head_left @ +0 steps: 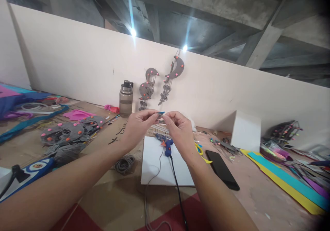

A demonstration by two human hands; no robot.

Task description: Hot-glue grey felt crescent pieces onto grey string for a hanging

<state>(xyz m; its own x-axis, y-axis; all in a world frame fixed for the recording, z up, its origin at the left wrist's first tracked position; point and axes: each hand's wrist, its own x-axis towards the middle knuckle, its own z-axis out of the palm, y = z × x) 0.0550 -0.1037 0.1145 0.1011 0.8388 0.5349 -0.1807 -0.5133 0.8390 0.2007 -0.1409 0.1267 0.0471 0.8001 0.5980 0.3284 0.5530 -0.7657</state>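
Observation:
My left hand [140,126] and my right hand [178,126] meet at the centre, fingertips pinched around a small piece [161,113] with a blue edge. Most of that piece is hidden by the fingers. Below them a blue glue gun [168,147] lies on a white board [152,169], its black cord running toward me. A thin grey cord hangs down past the board. Yellow-handled scissors [199,149] rest beside my right wrist.
A bottle [126,100] stands by the white wall, where grey moon ornaments [175,69] hang. A phone [222,169] lies at right, near yellow and turquoise sheets [283,179]. Grey ornaments with pink dots [69,131] and a cord coil [124,164] lie left.

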